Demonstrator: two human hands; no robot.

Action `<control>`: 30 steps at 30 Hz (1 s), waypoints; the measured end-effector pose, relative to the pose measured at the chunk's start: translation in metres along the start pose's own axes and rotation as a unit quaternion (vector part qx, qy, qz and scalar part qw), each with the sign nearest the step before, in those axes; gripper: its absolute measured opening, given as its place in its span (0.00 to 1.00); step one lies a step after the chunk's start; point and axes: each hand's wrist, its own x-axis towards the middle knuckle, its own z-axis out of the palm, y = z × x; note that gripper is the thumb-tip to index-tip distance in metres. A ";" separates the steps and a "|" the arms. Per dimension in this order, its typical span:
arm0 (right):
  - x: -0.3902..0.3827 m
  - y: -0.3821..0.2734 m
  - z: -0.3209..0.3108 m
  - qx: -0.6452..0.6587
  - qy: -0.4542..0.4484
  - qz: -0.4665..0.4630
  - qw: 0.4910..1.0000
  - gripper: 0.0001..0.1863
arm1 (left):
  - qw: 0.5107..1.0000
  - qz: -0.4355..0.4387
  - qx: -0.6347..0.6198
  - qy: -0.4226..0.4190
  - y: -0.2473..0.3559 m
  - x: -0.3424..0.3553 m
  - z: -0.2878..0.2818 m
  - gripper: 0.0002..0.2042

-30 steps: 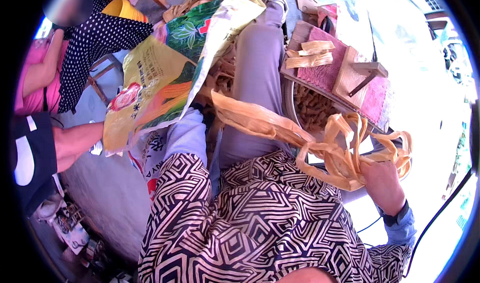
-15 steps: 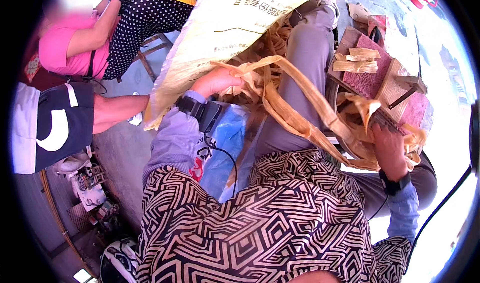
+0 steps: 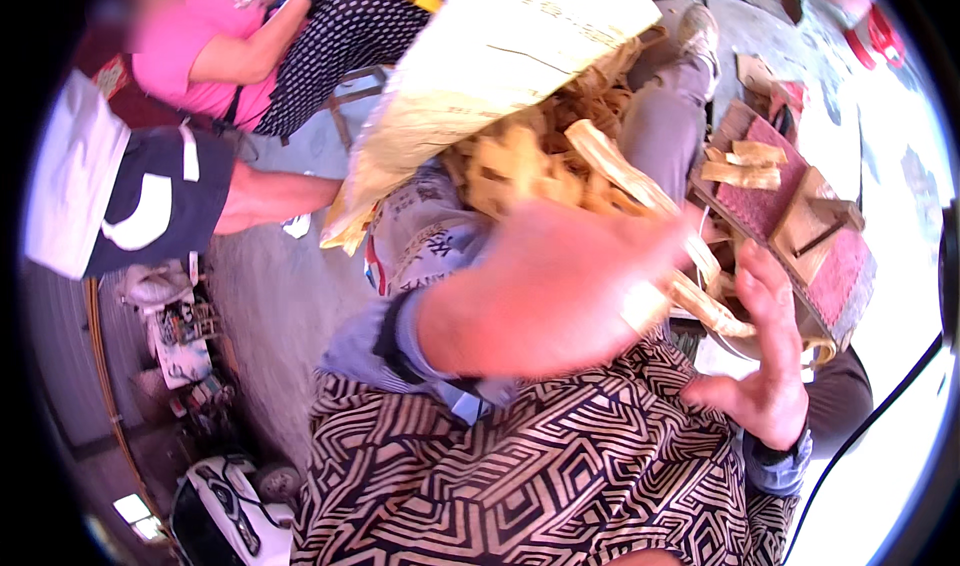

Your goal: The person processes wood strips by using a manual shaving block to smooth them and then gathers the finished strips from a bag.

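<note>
My left hand [image 3: 545,291] is smeared by motion and raised over my lap, so its fingers cannot be made out. My right hand [image 3: 765,361] is open to its right, fingers spread and thumb out, with nothing seen in it. Between and beyond the hands, long tan dried leaf-like strips [image 3: 625,171] run down toward my lap. More loose strips [image 3: 520,166] fill the mouth of a large pale yellow woven sack [image 3: 470,76] lying beside my leg. My left hand hides part of the strips.
To the right stands a wooden board with a reddish mat [image 3: 745,201], short strip pieces [image 3: 745,166] and a wooden block with a metal rod [image 3: 820,221]. Two people are on the left, one in a pink top [image 3: 205,51]. A red container [image 3: 877,38] stands far right.
Both hands have let go of the long strips they held. My left hand has swung in from the sack toward the right; my right hand has opened and drawn back. The view has shifted.
</note>
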 end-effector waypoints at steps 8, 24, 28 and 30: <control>0.035 -0.006 -0.016 0.287 -0.112 0.165 0.937 0.43 | 0.931 0.302 -0.073 0.191 0.097 0.013 0.057 0.16; -0.003 0.066 0.057 -0.073 -0.301 0.068 0.948 0.41 | 0.869 0.403 -0.269 -0.099 0.126 0.040 0.137 0.10; -0.025 0.068 0.045 0.078 -0.109 0.315 0.939 0.32 | 0.842 0.384 -0.348 -0.153 0.088 0.031 0.116 0.16; -0.037 0.060 0.017 0.134 -0.060 0.375 0.915 0.26 | 0.886 0.316 -0.336 -0.040 0.054 0.027 0.095 0.21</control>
